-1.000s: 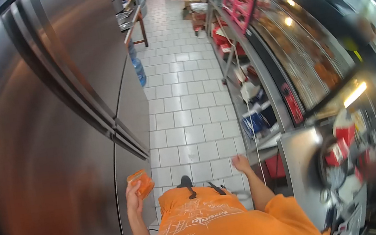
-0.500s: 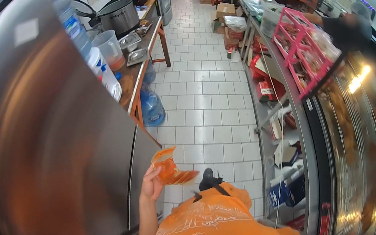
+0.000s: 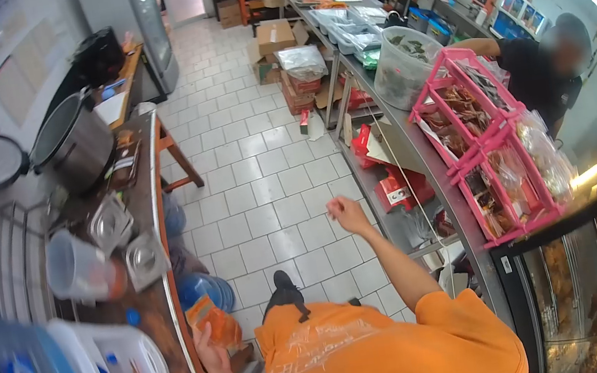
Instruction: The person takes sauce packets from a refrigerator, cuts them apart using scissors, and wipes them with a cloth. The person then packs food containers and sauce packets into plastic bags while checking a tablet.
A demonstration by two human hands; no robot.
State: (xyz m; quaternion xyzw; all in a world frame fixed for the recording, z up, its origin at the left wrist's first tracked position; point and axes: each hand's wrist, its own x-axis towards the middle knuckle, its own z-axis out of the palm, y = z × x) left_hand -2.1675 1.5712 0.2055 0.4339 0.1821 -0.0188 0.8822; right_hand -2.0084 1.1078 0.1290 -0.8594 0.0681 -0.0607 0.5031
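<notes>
My left hand (image 3: 211, 348) is closed on an orange, partly see-through plastic packet (image 3: 216, 321), held low beside the wooden-topped side table (image 3: 186, 361). What the packet contains cannot be made out. My right hand (image 3: 349, 214) is out in front over the tiled floor (image 3: 270, 225), loosely curled with its fingers a little apart and nothing visible in it. The nearest thing to it is the metal shelving counter on the right, but the two do not touch. Behind the packet stands a blue water jug (image 3: 206, 291) on the floor.
Left: a water dispenser (image 3: 113, 368), plastic pitcher (image 3: 77, 267), metal containers (image 3: 146, 259) and large pot (image 3: 71, 139). Right: a long metal counter (image 3: 426, 160) with pink crates (image 3: 472, 133) and a tub (image 3: 404, 66); a person (image 3: 550, 64) behind. Cardboard boxes (image 3: 275, 37) stand ahead.
I have moved forward along the aisle; the steel surface on the left has left view and the side table is closer. My right hand has come into view. The packet stays in my left hand.
</notes>
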